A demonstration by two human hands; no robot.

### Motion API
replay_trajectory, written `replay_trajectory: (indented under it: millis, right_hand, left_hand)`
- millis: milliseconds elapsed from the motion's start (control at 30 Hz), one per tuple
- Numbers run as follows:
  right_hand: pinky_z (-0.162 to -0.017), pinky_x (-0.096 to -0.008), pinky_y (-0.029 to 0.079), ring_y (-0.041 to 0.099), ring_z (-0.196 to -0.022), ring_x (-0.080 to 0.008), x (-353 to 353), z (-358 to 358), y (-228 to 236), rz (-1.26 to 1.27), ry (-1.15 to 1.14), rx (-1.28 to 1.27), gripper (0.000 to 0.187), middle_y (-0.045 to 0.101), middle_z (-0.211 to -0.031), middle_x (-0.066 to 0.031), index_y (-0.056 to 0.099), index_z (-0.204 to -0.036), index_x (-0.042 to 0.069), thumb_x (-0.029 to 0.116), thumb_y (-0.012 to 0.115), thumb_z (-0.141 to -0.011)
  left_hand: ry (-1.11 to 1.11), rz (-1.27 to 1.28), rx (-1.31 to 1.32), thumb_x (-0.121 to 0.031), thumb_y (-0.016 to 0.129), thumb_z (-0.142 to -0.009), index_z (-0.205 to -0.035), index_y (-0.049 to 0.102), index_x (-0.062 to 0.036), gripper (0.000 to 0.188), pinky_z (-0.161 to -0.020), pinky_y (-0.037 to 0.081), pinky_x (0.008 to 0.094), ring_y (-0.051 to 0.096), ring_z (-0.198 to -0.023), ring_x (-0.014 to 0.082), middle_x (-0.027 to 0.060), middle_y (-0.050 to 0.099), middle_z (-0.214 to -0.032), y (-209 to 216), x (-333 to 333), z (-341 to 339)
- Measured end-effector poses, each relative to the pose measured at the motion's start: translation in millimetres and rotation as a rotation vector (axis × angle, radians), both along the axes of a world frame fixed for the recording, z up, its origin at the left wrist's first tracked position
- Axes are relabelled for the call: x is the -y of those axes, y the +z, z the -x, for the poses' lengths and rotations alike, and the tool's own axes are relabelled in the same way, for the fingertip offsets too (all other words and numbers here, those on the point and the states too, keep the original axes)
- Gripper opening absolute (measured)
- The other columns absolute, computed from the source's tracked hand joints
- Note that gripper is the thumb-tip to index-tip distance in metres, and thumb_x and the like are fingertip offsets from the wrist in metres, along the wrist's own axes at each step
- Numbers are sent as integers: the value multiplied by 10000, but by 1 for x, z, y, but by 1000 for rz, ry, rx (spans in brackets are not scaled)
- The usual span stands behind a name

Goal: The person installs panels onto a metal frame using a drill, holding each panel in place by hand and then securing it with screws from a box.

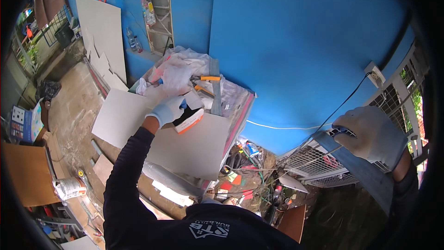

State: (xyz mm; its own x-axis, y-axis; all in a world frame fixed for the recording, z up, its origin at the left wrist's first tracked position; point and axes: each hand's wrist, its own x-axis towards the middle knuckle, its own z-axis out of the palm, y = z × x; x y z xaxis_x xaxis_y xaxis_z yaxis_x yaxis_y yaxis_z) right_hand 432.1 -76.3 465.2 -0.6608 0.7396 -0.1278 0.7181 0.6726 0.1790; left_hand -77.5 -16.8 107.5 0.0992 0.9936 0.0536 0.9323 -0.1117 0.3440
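Note:
My left hand [167, 110], in a pale blue and white work glove, is at the dark opening of a small white and orange box [190, 122]. Its fingers are bent and closed; what they grip, if anything, is hidden. The box rests on a pale grey flat sheet [194, 146]. Far to the right, my right hand [372, 136] is raised in a similar glove, thumb and fingers curled together. It is above a grey strip [347, 166] beside the white mesh panels. Thin cables pass close to its fingertips, but I cannot make out what it holds.
Beyond the box lie orange-handled tools [204, 90] and crumpled clear plastic [182, 67]. A blue wall [296, 51] rises behind, with an outlet box [375, 75] and black cable. Cables, red scraps and a bottle [277, 192] litter the ground below. Broken pale board [102, 37] leans left.

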Motion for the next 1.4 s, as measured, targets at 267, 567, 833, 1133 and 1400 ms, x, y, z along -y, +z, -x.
replay_trajectory:
  millis: [267,567,833,1133,1400]
  right_hand:
    - [-763,-470,564,718,-838,-336,-8,24,-20,17,144,-44,260,721,-884,-121,750,-1023,59,302,698,-946]
    - [-721,-498,581,729,-823,-382,-12,71,-100,-119,266,-525,285,707,-884,-163,673,-1129,89,311,695,-953]
    - [-673,-461,565,698,-773,-363,25,5,-103,-237,31,-477,296,691,-867,-154,679,-1190,33,223,707,-965]
    - [-661,-428,598,745,-715,-376,108,-87,12,-408,-337,-777,241,712,-791,-226,681,-1105,-12,206,674,-1005]
    - [-763,-384,587,756,-800,-284,166,-128,136,-771,-554,-649,305,744,-876,-200,718,-1122,-12,265,687,-997]
  left_hand:
    - [17,-363,47,-105,654,-951,-1118,643,-41,179,-867,545,465,672,-989,416,199,705,-1107,95,35,-26]
    - [-177,-226,1233,-134,511,-1124,-1349,580,25,284,-644,427,217,494,-744,71,35,606,-1012,100,68,-193]
    - [-347,-151,1645,-225,584,-1089,-1323,590,71,378,-737,455,248,541,-851,96,43,633,-1049,116,58,-344]
    - [-783,-684,1575,-40,588,-1034,-1248,659,64,247,-800,533,333,647,-865,237,161,665,-1051,269,47,-489]
    - [-1148,-784,1934,5,542,-1058,-1279,664,33,254,-883,534,329,671,-971,203,110,704,-1126,422,75,-598]
